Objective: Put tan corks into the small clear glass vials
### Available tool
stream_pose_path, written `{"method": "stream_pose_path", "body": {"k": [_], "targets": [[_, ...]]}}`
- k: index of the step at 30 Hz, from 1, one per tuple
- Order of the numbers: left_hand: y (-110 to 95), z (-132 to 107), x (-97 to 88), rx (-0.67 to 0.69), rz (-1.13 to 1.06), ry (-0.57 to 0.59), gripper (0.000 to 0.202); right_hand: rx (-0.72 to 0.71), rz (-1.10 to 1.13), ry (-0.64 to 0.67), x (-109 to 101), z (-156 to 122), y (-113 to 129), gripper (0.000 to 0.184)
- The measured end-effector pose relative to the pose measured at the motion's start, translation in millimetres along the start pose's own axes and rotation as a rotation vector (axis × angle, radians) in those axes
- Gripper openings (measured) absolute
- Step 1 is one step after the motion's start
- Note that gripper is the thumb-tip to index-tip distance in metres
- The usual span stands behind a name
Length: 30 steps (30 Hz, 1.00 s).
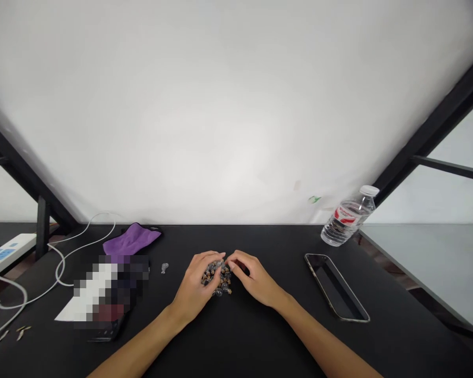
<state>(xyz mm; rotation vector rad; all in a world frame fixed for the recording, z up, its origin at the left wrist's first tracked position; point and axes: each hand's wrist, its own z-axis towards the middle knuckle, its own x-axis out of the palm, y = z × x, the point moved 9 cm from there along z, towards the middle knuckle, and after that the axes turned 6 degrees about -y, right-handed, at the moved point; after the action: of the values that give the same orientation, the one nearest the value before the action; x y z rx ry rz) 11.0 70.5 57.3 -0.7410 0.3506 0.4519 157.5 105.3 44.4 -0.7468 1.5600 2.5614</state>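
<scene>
Your left hand (193,289) and right hand (256,278) meet over a heap of small brown-and-grey beads (217,286) on the black desk (228,346); your fingers (236,258) curl together, touching the heap.

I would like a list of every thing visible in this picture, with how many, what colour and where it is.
black table: one, black, under the objects
pile of small glassy beads: many, grey and brown, on the table between the hands
smartphone: one, black with pale edge, right of the hands
plastic water bottle: one, clear with red label, far right table edge
purple cloth: one, purple, far left
white cable: one or more, white, left
power strip: one, white and blue, far left
blurred object: one, colour unclear, left of the hands
left hand: one, touching the pile
right hand: one, touching the pile
</scene>
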Motion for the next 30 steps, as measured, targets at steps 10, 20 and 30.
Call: {"method": "stream_pose_path", "body": {"k": [10, 20, 30], "targets": [[-1, 12, 17.6, 0.021, -0.091, 0.061, 0.032, 0.096, 0.137, -0.048, -1, 0, -16, 0.030], [15, 6, 17.6, -0.121, -0.094, 0.137, 0.030, 0.151, 0.295, -0.041, 4, 2, -25, 0.027], [-3, -11, 45.3, 0.104, 0.280, 0.539, 0.046, 0.181, 0.242, -0.314, -27, 5, -51, 0.038]]}}
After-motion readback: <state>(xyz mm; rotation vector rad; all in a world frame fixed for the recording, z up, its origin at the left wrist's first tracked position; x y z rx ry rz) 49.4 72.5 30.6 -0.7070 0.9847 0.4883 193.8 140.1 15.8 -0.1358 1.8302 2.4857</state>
